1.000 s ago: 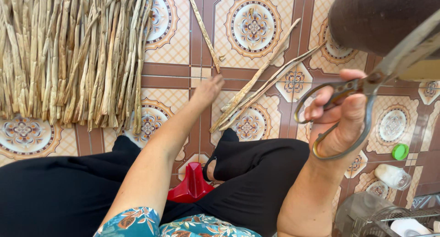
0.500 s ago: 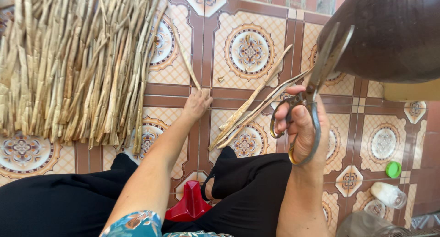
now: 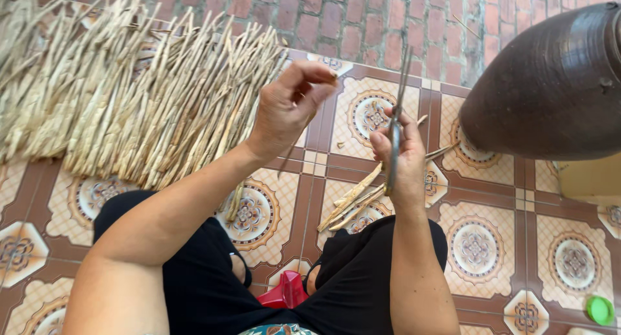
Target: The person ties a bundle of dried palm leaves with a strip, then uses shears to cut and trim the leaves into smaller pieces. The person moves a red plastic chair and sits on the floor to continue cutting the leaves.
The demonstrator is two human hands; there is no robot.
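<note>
Head view: right hand [image 3: 402,159] is raised w/ fingers curled tight round the handles of scissors [image 3: 394,124], blades pointing up and away, seen edge-on so can't tell if blades are apart or together. Left hand [image 3: 290,105] is up at the same height, just to the left, thumb and forefinger pressed together at the tips near [image 3: 326,78]; a thin dark strip [image 3: 288,159] hangs down below the palm, but whether it's what the fingers pinch is unclear. Hands are near each other, not touching.

Below the right hand, a few cut dried stalks [image 3: 352,202] lie on the patterned tile floor [image 3: 475,247], between the hand and the person's black-trousered knees [image 3: 369,270]. Left of the left hand, well spread out, a big pile of dried reeds [image 3: 123,102] covers the tiles. Big dark brown clay jar [image 3: 550,82] sits to the right, apart from the scissors. Red item [image 3: 284,295] shows between the legs; green cap [image 3: 600,309] at bottom right corner.
</note>
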